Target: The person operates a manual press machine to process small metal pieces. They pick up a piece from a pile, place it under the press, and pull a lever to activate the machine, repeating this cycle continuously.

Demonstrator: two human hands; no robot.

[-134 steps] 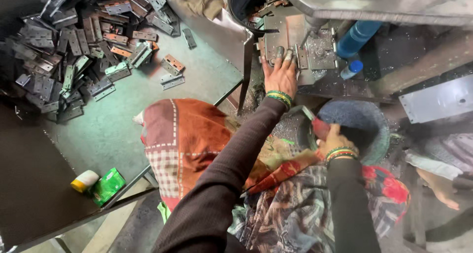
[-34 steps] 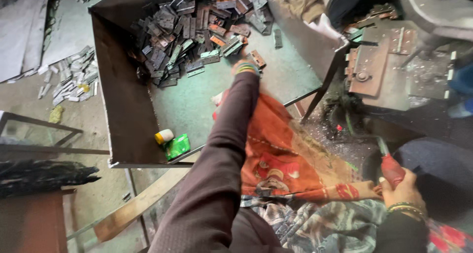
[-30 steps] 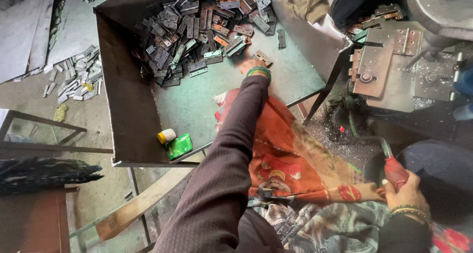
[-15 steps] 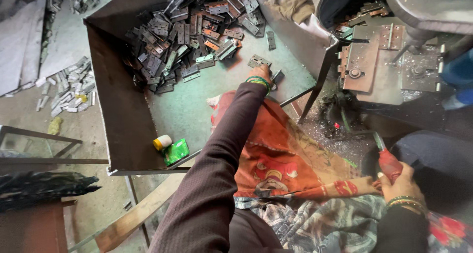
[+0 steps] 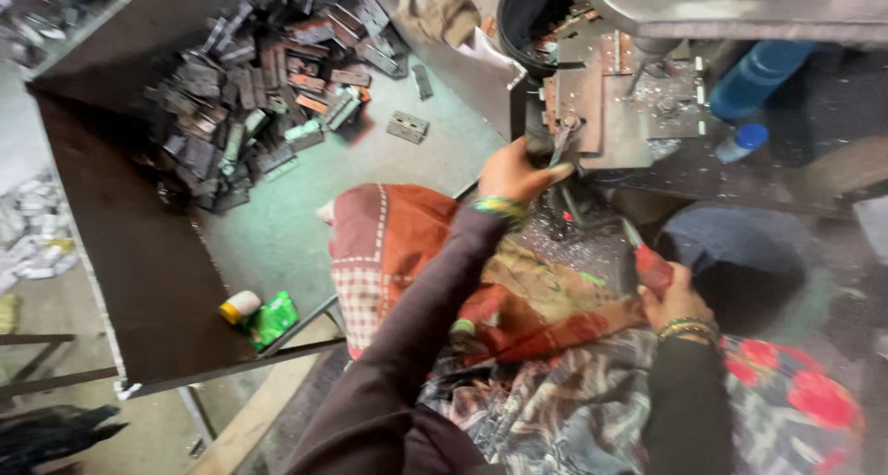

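Left hand (image 5: 514,172) has come back from the pile of small dark metal plates (image 5: 264,86) in the green-floored tray (image 5: 277,244) at 10 o'clock. It's now at the grey steel press bed (image 5: 592,114), fingers closed on one small plate. Right hand (image 5: 675,295), 4 o'clock, stays clenched on the red-handled tool (image 5: 650,264).

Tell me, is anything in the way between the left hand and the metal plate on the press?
Nothing visible is. The left hand is already at the front edge of the metal plate, fingers on a small part there, though blur hides the exact contact. The right hand is off to the side, gripping a red-handled tool.
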